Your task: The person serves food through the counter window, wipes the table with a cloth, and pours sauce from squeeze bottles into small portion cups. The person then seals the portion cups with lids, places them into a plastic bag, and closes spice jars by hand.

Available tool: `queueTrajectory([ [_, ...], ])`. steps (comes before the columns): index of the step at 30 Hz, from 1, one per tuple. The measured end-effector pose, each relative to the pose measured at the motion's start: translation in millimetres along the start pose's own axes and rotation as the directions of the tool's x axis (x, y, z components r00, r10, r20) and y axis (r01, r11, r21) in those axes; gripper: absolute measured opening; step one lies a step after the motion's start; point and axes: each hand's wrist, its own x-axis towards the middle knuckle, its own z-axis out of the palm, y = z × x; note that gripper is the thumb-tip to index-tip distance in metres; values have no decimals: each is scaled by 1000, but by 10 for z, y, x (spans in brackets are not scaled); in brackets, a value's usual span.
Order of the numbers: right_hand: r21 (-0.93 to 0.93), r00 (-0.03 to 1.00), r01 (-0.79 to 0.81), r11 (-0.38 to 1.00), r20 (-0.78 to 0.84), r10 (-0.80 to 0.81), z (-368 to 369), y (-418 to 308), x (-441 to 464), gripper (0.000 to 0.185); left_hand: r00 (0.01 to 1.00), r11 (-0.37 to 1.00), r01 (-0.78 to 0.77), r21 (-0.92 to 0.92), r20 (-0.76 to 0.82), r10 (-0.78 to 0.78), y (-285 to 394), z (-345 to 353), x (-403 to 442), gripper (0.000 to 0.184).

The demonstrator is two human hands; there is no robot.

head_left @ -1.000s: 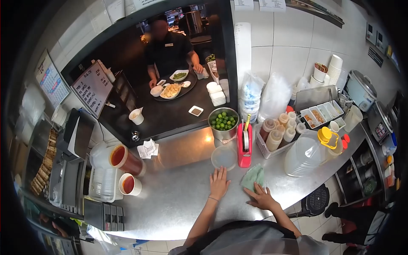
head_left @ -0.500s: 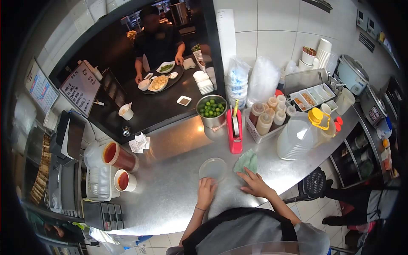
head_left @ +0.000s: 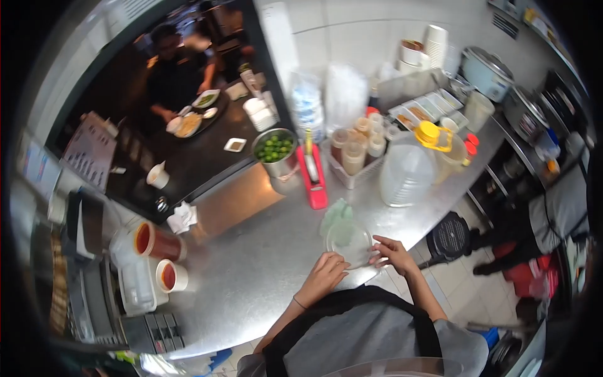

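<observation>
A steel table (head_left: 245, 295) beside a dark-framed window (head_left: 272, 69)
A metal bowl (head_left: 281, 168) of small green fruit (head_left: 275, 146) stands just beside a red tape dispenser (head_left: 314, 187); squeeze bottles (head_left: 353, 157) stand in a pale basket (head_left: 355, 176), a yellow-capped clear jug (head_left: 405, 179) near it. At the left, two tubs (head_left: 169, 244) of red sauce (head_left: 168, 276) stand near crumpled white paper (head_left: 182, 218). Beyond the window are a person (head_left: 171, 81) and a white cup (head_left: 158, 178).
</observation>
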Motion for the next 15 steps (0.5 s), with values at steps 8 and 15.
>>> queueTrajectory([
  [8, -120, 998, -23, 993, -59, 16, -827, -199, -653, 43, 919, 936, -350, -26, 183, 349, 125, 393, 587, 22],
  [15, -381, 711, 247, 891, -554, -434, -1927, -901, -357, 53, 780, 798, -568, -201, 179, 600, 164, 1554, 1288, 21],
])
